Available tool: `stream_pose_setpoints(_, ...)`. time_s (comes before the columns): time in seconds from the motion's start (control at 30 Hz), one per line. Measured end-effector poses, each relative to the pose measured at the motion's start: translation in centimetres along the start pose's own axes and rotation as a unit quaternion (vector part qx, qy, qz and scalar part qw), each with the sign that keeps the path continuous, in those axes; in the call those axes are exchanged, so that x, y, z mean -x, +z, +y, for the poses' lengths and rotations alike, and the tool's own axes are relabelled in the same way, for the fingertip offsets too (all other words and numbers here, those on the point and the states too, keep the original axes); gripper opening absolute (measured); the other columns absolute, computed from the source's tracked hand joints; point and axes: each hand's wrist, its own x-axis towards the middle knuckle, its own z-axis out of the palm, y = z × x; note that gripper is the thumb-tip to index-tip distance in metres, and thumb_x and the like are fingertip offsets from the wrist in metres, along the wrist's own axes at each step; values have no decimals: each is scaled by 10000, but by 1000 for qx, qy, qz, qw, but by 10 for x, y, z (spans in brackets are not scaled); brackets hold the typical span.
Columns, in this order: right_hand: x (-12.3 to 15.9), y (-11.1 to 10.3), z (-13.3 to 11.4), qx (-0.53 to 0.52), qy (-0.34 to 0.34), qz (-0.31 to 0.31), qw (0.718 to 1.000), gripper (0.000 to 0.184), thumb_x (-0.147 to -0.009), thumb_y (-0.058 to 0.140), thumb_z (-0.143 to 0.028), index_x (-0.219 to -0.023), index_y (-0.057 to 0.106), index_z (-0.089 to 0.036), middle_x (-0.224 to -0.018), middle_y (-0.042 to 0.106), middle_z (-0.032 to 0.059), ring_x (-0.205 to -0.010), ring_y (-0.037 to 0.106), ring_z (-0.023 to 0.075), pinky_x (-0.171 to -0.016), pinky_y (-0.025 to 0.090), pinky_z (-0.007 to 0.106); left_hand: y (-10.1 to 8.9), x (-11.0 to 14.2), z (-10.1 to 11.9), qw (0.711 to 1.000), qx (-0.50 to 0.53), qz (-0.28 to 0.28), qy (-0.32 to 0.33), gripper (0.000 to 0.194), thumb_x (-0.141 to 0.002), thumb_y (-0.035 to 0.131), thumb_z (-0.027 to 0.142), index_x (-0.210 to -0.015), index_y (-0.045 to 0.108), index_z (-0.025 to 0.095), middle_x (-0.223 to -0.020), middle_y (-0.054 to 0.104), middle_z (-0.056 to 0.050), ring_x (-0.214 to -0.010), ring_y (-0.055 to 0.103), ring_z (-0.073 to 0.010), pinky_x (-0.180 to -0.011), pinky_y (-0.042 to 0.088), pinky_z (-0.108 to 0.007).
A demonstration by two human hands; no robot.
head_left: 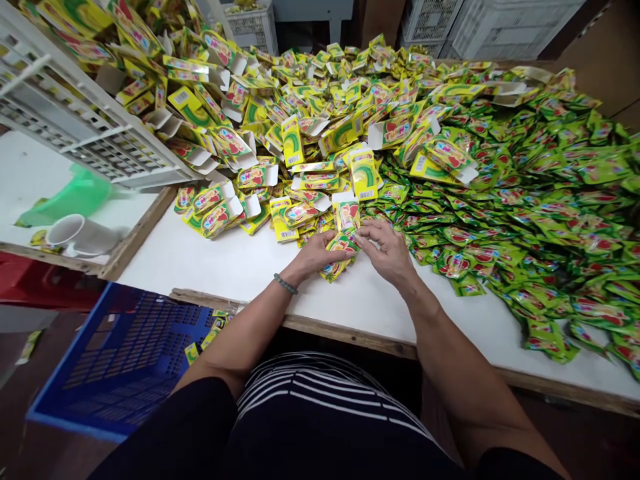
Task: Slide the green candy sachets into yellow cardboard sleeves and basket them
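Near the middle of the table, both my hands meet at a small green sachet (345, 242) with red print. My left hand (317, 255), with a beaded bracelet at the wrist, is closed on it, thumb lying across the front. The fingertips of my right hand (383, 245) pinch the sachet's right edge. Directly beyond it is a small yellow carton (346, 215) with its white end flap raised; I cannot tell whether a hand supports it. Yellow cartons (300, 213) are heaped in front of my hands. Green sachets (460, 233) lie in a big pile to the right.
A white plastic crate (95, 113) tips over the left side, spilling cartons. Beside it are a white mug (83, 235) and a green plastic piece (70, 197). A blue basket (125, 360) with some packs stands below the table's wooden edge (350, 337). Grey crates (505, 30) stand behind.
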Motion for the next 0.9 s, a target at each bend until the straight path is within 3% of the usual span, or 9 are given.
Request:
stream_pose_setpoints(0.1, 1, 6, -7, -11, 16, -77, 997, 225, -865, 613, -421, -740, 709, -260, -815, 653, 47, -893, 627, 250, -930, 467, 453, 1, 0, -1, 1000, -23, 2, 16, 445, -540, 896, 379, -775, 616, 124, -695, 635, 27, -620, 573, -103, -615, 442, -235)
stream_pose_setpoints(0.17, 1, 7, -12, -28, 20, -77, 996, 253, -879, 587, -424, -719, 690, -257, -743, 625, 33, -804, 609, 227, -885, 483, 428, 3, -1, 0, 999, -20, 5, 26, 449, -554, 889, 389, -795, 625, 118, -716, 640, 21, -643, 583, -108, -636, 443, -237)
stream_pose_setpoints(0.33, -1, 2, -13, -70, 30, 100, 992, 232, -831, 658, -449, -931, 701, -243, -1024, 691, 72, -1070, 597, 258, -958, 475, 441, 7, -2, 3, 998, 53, 29, 16, 587, -600, 874, 439, -999, 538, 171, -797, 679, 6, -632, 637, -146, -668, 522, -310)
stream_pose_setpoints(0.37, -2, 3, -12, -87, 44, 98, 990, 274, -798, 692, -477, -939, 702, -242, -1054, 687, 74, -1076, 597, 258, -933, 491, 433, 8, -1, 4, 997, 63, 45, 28, 652, -590, 881, 438, -1059, 501, 193, -807, 682, 12, -634, 645, -155, -670, 533, -322)
stream_pose_setpoints(0.5, -2, 15, -5, -231, 109, -6, 967, 396, -754, 707, -567, -1000, 718, -258, -949, 703, 29, -869, 648, 200, -778, 551, 355, 7, 0, 3, 989, 62, 99, 95, 821, -592, 880, 462, -1218, 386, 262, -846, 686, 20, -691, 664, -170, -703, 547, -328)
stream_pose_setpoints(0.6, -2, 21, -5, -255, 108, -6, 961, 398, -778, 686, -556, -1054, 728, -273, -961, 727, 19, -914, 667, 203, -841, 549, 356, 4, 1, 3, 987, 23, 101, 122, 695, -619, 861, 475, -1135, 456, 244, -823, 665, 23, -688, 644, -149, -689, 524, -289)
stream_pose_setpoints(0.77, 1, 17, -2, -233, 123, -59, 963, 304, -768, 695, -534, -886, 753, -261, -859, 744, 16, -823, 679, 217, -812, 553, 375, 1, 1, 3, 993, -12, 61, 98, 571, -617, 859, 443, -986, 496, 202, -692, 611, 61, -570, 571, -98, -603, 452, -233)
stream_pose_setpoints(0.9, 1, 18, 2, -251, 130, -26, 959, 363, -787, 685, -494, -1069, 701, -266, -704, 648, -30, -673, 623, 169, -699, 541, 330, 2, -1, 3, 994, 27, 61, 89, 628, -594, 866, 435, -1010, 450, 215, -774, 664, 45, -625, 626, -119, -642, 490, -250)
